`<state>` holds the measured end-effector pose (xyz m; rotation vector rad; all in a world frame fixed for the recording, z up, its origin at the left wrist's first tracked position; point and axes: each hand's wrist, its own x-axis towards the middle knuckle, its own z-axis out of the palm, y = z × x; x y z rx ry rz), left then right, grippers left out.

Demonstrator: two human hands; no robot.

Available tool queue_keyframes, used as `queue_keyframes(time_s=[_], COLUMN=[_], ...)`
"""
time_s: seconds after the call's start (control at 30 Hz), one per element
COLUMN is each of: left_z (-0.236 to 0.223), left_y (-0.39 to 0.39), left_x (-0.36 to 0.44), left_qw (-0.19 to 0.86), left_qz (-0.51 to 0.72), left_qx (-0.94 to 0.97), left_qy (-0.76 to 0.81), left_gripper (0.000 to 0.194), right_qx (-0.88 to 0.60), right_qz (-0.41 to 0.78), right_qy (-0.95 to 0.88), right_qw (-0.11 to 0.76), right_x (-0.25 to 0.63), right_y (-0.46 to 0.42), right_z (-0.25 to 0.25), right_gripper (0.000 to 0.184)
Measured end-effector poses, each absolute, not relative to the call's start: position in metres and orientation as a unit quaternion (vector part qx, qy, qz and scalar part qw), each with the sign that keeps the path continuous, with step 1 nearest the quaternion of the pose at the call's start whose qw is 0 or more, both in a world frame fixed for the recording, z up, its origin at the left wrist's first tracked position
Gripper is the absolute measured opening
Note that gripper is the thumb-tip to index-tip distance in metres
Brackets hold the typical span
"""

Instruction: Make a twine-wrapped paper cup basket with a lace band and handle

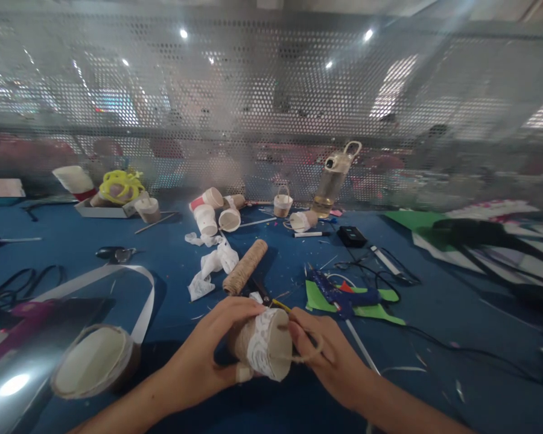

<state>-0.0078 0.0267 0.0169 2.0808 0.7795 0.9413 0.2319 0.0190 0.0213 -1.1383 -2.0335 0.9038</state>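
My left hand [217,340] is wrapped round a small paper cup [261,345], which lies tilted on its side with its pale mouth toward the right. Brown twine covers its body, and a band of white lace runs near the rim. My right hand [328,349] is closed at the rim, fingers pinching a twine handle [314,351] that loops out past them. Its fingertips are partly hidden by the cup. Just beyond the cup lie a roll of twine [245,266] and dark-handled scissors [261,292], partly covered.
A blue glue gun [344,296] rests on green paper [317,295] at right, its cord trailing. White lace [215,262] lies crumpled ahead. A larger twine-rimmed cup [95,361] stands at left beside white ribbon [147,301]. Farther back are several small cups and a bottle [331,184].
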Motion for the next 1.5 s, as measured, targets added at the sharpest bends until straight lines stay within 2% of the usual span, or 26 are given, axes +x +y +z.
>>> queue_keyframes(time_s=[0.7, 1.07, 1.37, 1.5], left_z=[0.016, 0.014, 0.01, 0.011], left_y=[0.025, 0.027, 0.027, 0.027], left_x=[-0.011, -0.011, -0.012, -0.012], left_qw=[0.334, 0.318, 0.315, 0.3], left_qz=[0.356, 0.367, 0.356, 0.354], left_qx=[0.829, 0.836, 0.847, 0.856], left_qy=[0.272, 0.254, 0.239, 0.228], left_gripper=[0.066, 0.063, 0.074, 0.071], right_qx=[-0.405, -0.404, -0.416, -0.423], right_qz=[0.316, 0.304, 0.283, 0.293], right_qy=[-0.794, -0.798, -0.81, -0.804], right_qw=[0.324, 0.329, 0.301, 0.298], right_x=[0.232, 0.232, 0.229, 0.228], right_y=[0.017, 0.019, 0.02, 0.019], right_z=[0.021, 0.017, 0.012, 0.014], right_gripper=[0.036, 0.039, 0.041, 0.045])
